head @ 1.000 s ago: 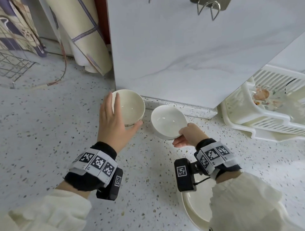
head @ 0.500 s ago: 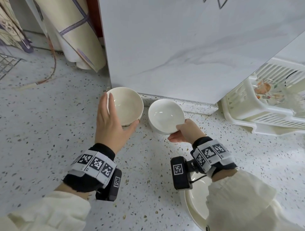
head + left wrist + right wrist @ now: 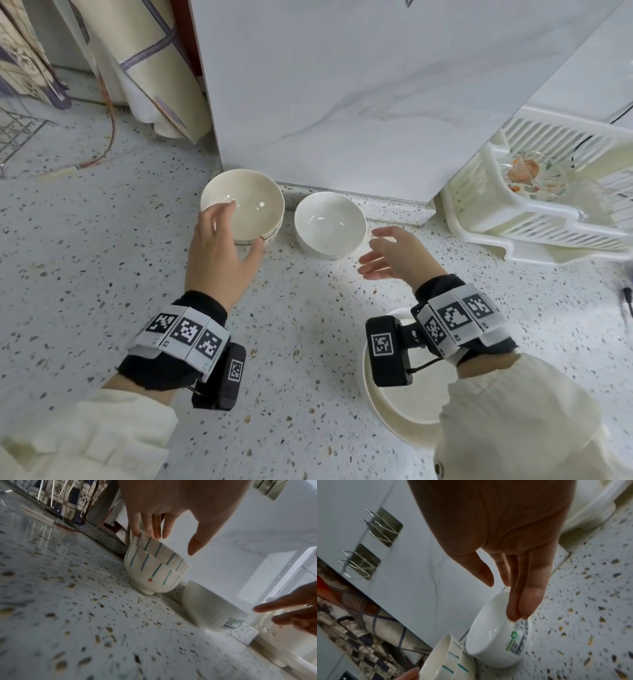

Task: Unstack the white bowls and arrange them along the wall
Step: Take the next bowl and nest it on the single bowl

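**A:** Why is the plain white bowl (image 3: 329, 224) standing on its own?

**B:** It sits on the speckled counter (image 3: 102, 260) just below the marble wall panel (image 3: 342, 85), which is where the task wants the bowls lined up. The right hand (image 3: 394, 253) hovers just beside it with the fingers spread and slack, gripping nothing, so I judge that bowl as placed.

**A:** And the left hand (image 3: 219, 250)?

**B:** It is over the striped stack (image 3: 154, 566), at the wall just left of the plain bowl. The fingertips (image 3: 150, 532) touch the far rim of the top bowl (image 3: 241, 202), and the thumb reaches toward the near side. From the left wrist view the top bowl sits tilted inside the lower one, as if being levered out. Whether the thumb actually presses the wall is hard to say; that view is blurred and shows a gap there.

**A:** So more unstacking is left?

**B:** Likely. At least two striped bowls are nested, and there is free counter along the wall to the right, before the white dish rack (image 3: 534, 205). A large plate (image 3: 404, 411) lies near the right wrist, well apart from the wall.
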`<action>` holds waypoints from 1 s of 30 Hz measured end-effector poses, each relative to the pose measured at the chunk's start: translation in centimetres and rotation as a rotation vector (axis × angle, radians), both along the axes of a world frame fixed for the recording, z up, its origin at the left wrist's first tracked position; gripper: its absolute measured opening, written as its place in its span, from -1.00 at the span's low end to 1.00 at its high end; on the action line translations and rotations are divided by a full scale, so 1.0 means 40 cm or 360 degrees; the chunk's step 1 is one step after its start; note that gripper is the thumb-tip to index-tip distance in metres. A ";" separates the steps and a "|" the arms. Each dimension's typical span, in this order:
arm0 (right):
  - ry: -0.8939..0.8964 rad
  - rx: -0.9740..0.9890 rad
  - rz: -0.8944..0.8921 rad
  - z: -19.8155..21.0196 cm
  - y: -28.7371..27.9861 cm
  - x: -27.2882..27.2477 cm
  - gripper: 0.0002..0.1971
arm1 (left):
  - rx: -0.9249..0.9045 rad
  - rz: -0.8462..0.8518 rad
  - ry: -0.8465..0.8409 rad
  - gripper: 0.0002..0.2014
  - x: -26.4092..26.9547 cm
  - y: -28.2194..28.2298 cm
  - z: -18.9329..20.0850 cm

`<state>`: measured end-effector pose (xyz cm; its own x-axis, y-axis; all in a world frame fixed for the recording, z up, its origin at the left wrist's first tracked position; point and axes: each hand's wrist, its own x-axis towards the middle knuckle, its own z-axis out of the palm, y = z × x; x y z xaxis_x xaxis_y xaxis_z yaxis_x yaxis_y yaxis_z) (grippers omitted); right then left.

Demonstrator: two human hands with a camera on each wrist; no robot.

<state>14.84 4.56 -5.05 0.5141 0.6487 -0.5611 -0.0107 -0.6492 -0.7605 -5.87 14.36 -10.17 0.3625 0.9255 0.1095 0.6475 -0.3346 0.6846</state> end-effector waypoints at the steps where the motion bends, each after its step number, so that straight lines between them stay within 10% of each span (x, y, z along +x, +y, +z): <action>1: -0.0008 0.0029 0.0005 0.013 -0.020 0.003 -0.63 | 0.0007 0.0015 -0.0007 -0.46 -0.003 -0.012 0.005; 10: -0.0353 -0.0013 0.0087 0.048 -0.258 0.031 -0.77 | -0.0180 -0.0032 -0.0111 -0.76 0.003 -0.189 0.039; 19: -0.1035 -0.0242 0.0366 0.001 -0.435 -0.017 -0.71 | -0.0500 -0.0508 -0.0113 -0.64 0.079 -0.389 0.038; 30: -0.0764 -0.0348 0.0384 -0.030 -0.442 -0.062 -0.37 | -0.0535 -0.0542 0.0027 -0.52 0.083 -0.461 0.020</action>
